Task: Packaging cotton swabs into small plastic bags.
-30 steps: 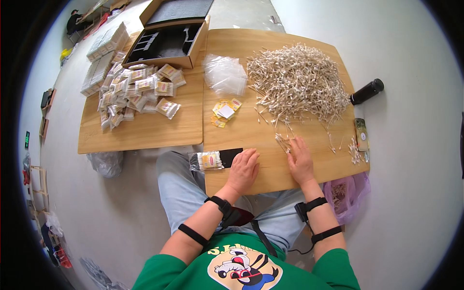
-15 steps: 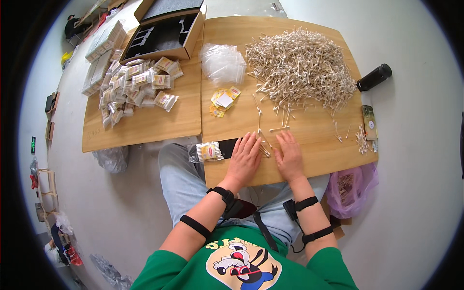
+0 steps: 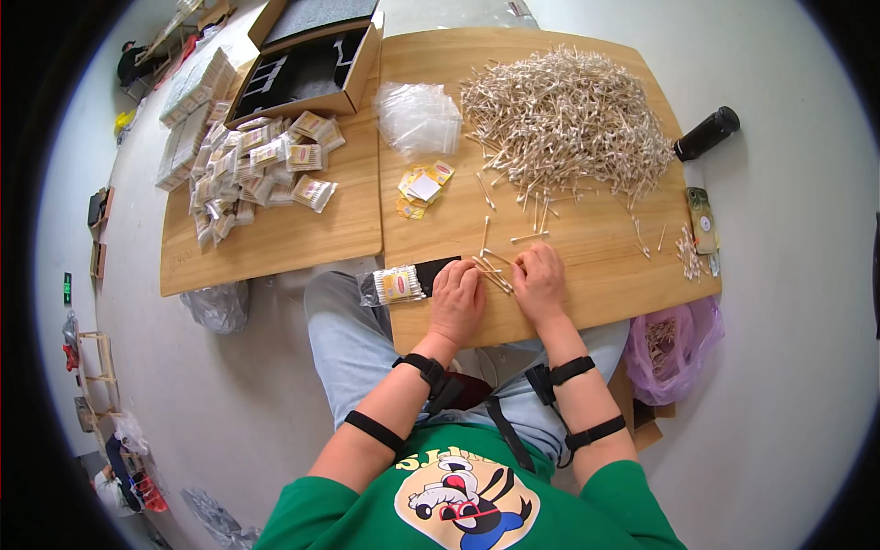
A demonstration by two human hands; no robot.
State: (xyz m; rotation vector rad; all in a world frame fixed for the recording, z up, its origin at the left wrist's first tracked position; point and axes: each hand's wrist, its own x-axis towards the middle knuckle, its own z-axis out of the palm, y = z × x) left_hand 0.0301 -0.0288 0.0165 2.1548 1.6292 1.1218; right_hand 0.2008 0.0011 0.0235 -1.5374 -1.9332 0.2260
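Note:
Between my two hands a few loose cotton swabs (image 3: 495, 278) lie at slants on the wooden table. My left hand (image 3: 456, 301) rests at their left with its fingers curled in; what its fingertips hold, if anything, is hidden. On the other side, my right hand (image 3: 539, 280) has bent fingers closed at the end of a cotton swab (image 3: 498, 258). Left of my left hand lies a clear packet of cotton swabs (image 3: 398, 285) with a label, on a black strip (image 3: 438, 273) that runs up to the hand. Another cotton swab (image 3: 530, 237) lies just beyond my right hand.
A big heap of cotton swabs (image 3: 573, 124) covers the far right. Clear bags (image 3: 419, 117) and yellow cards (image 3: 423, 188) lie mid-table. Filled packets (image 3: 252, 174) pile up at left beside an open box (image 3: 302, 78). A black bottle (image 3: 708, 134) and phone (image 3: 701, 220) are at the right edge.
Both hands have gone from fingers stretched flat to fingers curled in around the loose swabs. Several swabs between them have shifted and lie closer together.

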